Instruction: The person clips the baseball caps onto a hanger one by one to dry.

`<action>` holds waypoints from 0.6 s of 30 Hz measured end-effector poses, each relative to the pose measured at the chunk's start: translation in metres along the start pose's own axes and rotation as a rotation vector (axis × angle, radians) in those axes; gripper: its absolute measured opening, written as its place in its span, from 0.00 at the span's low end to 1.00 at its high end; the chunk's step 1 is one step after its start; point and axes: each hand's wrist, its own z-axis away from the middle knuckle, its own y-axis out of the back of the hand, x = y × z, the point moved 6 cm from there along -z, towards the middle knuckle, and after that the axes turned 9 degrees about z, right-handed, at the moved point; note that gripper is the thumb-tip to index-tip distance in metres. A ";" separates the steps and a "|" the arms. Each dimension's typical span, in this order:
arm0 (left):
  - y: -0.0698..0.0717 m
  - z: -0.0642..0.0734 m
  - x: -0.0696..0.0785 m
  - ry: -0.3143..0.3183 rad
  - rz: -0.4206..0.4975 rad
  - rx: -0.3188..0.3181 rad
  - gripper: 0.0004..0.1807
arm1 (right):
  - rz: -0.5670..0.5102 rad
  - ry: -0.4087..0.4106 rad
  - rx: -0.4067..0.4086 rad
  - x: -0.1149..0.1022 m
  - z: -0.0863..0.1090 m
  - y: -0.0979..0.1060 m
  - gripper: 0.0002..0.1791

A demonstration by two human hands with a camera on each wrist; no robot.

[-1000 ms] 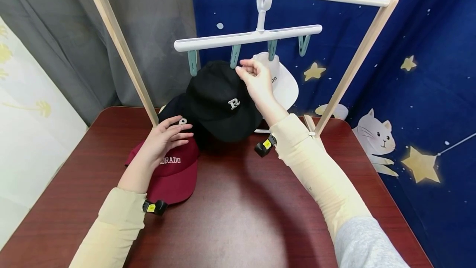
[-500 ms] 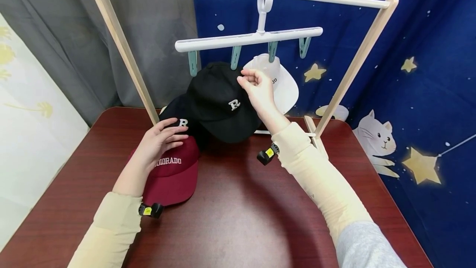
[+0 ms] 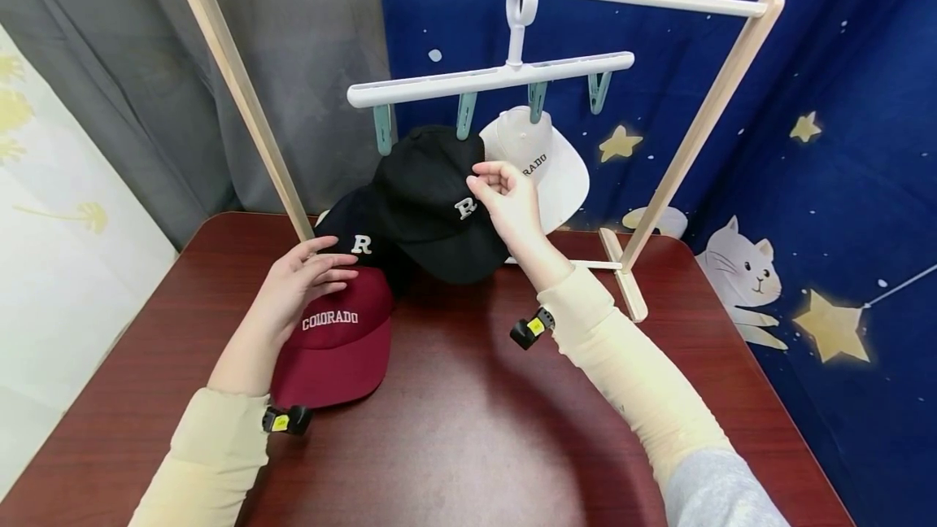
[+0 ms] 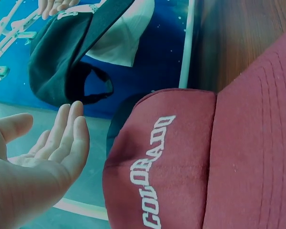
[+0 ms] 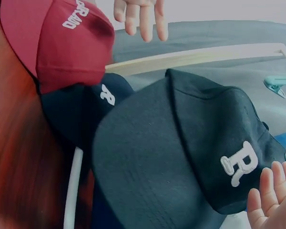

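A black cap [image 3: 432,202] with a white R hangs from a teal clip of the white hanger [image 3: 490,76], and a white cap [image 3: 556,165] hangs beside it on the right. My right hand [image 3: 486,181] hovers in front of the black cap with fingers loosely curled and holds nothing; in the right wrist view its fingers [image 5: 271,195] stand apart from the black cap [image 5: 181,152]. My left hand [image 3: 322,263] is relaxed over the crown of the maroon COLORADO cap [image 3: 337,340] on the table. In the left wrist view the left hand [image 4: 52,152] is beside that maroon cap [image 4: 181,162], not touching it.
A navy cap [image 3: 355,234] with an R lies behind the maroon one, under the black cap. The hanger hangs from a wooden rack [image 3: 241,96] at the back of the dark red table [image 3: 468,429]. Two hanger clips carry nothing. Curtains hang behind.
My right hand has come down from the clip at the black cap's top to its front. My left hand has drawn back, uncovering the maroon cap's lettering.
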 end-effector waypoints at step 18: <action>0.013 0.014 0.011 -0.058 -0.080 0.005 0.16 | -0.063 -0.056 -0.014 0.016 0.025 -0.006 0.09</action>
